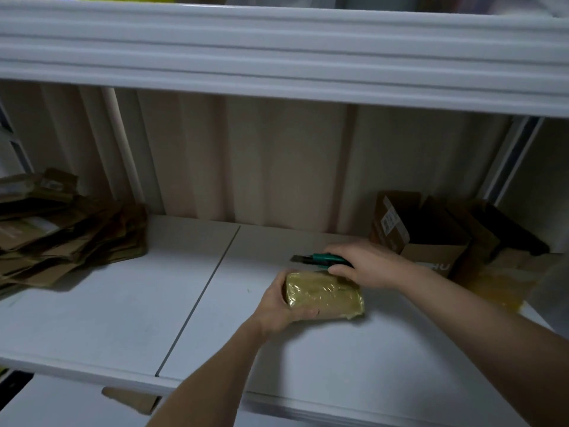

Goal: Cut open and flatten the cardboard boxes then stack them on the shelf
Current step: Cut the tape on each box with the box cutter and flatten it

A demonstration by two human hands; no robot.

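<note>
A small taped cardboard box (326,295) lies on the white shelf (123,318), right of the middle. My left hand (278,306) grips its left end, thumb on top and fingers underneath. Just behind the box, my right hand (366,265) holds a green utility knife (320,258), whose blade end points left. A heap of flattened cardboard (64,238) is stacked at the left end of the shelf.
Several open, unflattened boxes (431,235) stand at the back right, with yellow packing material (505,285) in front of them. An upper shelf (277,57) overhangs the work area. A scrap of cardboard (132,399) lies below the shelf's front edge.
</note>
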